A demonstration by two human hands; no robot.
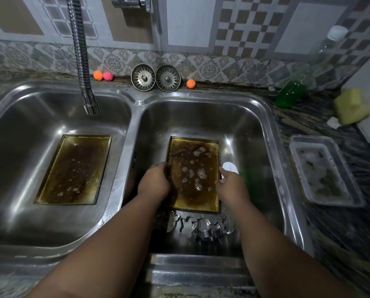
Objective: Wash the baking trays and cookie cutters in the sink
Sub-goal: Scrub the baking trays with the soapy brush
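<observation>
washing looks barely begun: both baking trays [193, 173] [72, 168] lie stained in the sink [272, 147] basins. left hand [155, 180] grips the right tray's edge; right hand [231, 182] clamps a blurred green bottle [252, 183]. cookie cutters [201, 227] wait unwashed nearby.

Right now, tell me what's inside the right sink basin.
The right basin holds a stained baking tray with soapy bubbles and, nearer the person, metal cookie cutters. The left hand covers the tray's left edge; the drain is hidden.

Glossy steel sink [272, 130]; browned, greasy metal trays [193, 175]; shiny metal cutters [201, 229].
</observation>
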